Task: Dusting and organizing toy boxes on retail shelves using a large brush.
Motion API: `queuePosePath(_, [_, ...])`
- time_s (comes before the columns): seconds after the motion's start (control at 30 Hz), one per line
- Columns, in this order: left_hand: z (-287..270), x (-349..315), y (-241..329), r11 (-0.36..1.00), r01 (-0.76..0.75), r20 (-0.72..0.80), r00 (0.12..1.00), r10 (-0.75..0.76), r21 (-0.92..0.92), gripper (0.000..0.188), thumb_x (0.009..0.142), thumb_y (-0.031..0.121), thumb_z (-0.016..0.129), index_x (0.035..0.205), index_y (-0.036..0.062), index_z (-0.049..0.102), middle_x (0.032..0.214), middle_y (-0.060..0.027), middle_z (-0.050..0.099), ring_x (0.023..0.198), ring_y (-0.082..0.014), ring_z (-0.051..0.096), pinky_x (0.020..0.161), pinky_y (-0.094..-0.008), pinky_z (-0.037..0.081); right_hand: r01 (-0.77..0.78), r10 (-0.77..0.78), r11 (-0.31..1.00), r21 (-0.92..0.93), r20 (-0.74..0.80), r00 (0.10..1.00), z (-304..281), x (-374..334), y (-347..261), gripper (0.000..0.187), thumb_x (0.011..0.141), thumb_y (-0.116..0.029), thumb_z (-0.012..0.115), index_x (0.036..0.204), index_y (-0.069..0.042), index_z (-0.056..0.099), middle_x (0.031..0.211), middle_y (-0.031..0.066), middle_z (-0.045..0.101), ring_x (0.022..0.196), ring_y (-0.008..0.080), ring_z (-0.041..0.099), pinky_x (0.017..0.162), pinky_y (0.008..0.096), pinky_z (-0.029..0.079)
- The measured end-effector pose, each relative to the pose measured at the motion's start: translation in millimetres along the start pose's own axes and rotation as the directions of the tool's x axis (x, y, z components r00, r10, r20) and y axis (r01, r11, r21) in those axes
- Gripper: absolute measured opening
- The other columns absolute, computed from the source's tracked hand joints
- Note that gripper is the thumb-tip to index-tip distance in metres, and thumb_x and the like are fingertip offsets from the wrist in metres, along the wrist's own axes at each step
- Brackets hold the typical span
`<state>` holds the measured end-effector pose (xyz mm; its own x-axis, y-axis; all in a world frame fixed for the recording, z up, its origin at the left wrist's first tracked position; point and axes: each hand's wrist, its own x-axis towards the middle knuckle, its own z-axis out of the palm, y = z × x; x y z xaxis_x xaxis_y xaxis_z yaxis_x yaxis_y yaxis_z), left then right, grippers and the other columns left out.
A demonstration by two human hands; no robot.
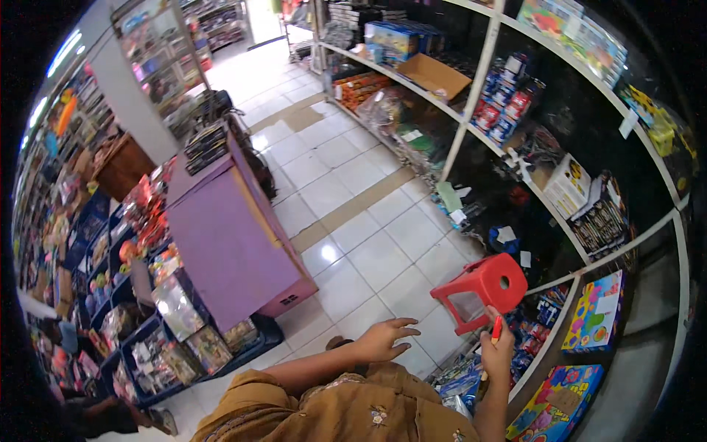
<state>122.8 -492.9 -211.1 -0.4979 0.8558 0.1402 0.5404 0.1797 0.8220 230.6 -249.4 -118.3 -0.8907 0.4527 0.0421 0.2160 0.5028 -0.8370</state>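
My right hand [497, 353] is closed around a slim stick-like tool with a red end [497, 328]. Most of the tool is covered by my fingers, so its exact kind does not show. Just beyond that hand, a red plastic stool [504, 283] stands on the tiles beside the shelves. My left hand [385, 340] hovers over the floor in front of my body. Its fingers are spread and hold nothing.
White metal shelving [471, 118] with boxed and bagged goods lines the right side. Colourful flat boxes [556, 401] are near my right arm. A purple counter [228, 228] and blue bins of toys [158, 361] stand left. Another person's foot [166, 421] shows at lower left.
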Motion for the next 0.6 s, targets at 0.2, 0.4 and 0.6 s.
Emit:
queuePosePath(0.2, [-24, -53, 4, 0.997, 0.025, -0.078, 0.997, -0.02, 0.068, 0.037, 0.08, 0.014, 0.061, 0.116, 0.0114, 0.057, 0.13, -0.0132, 0.048, 0.112, -0.0335, 0.051, 0.091, -0.0413, 0.045, 0.1, -0.106, 0.992, 0.082, 0.081, 0.991, 45, -15, -53, 0.048, 0.075, 0.008, 0.048, 0.123, 0.005, 0.048, 0.119, 0.023, 0.056, 0.116, 0.0291, 0.052, 0.099, 0.034, 0.038])
queuePosePath(0.4, [-66, -128, 1, 0.995, 0.002, -0.074, 0.997, 0.006, 0.104, 0.037, 0.079, 0.014, 0.06, 0.116, 0.0119, 0.057, 0.13, -0.0122, 0.048, 0.111, -0.033, 0.052, 0.089, -0.0418, 0.046, 0.069, -0.086, 0.985, 0.159, 0.101, 0.991, 103, -51, -88, 0.047, 0.074, 0.008, 0.048, 0.122, 0.005, 0.048, 0.119, 0.0222, 0.057, 0.113, 0.0276, 0.054, 0.098, 0.0334, 0.039])
queuePosePath(0.6, [-110, -232, -17, 0.991, 0.097, -0.101, 0.991, -0.088, 0.089, 0.036, 0.079, 0.014, 0.061, 0.115, 0.0109, 0.058, 0.128, -0.0131, 0.051, 0.108, -0.0344, 0.054, 0.089, -0.0421, 0.046, 0.023, -0.05, 0.99, 0.137, 0.193, 0.98, 188, -103, -124, 0.043, 0.077, 0.006, 0.048, 0.12, 0.004, 0.05, 0.115, 0.0198, 0.06, 0.109, 0.0274, 0.057, 0.094, 0.0331, 0.04])
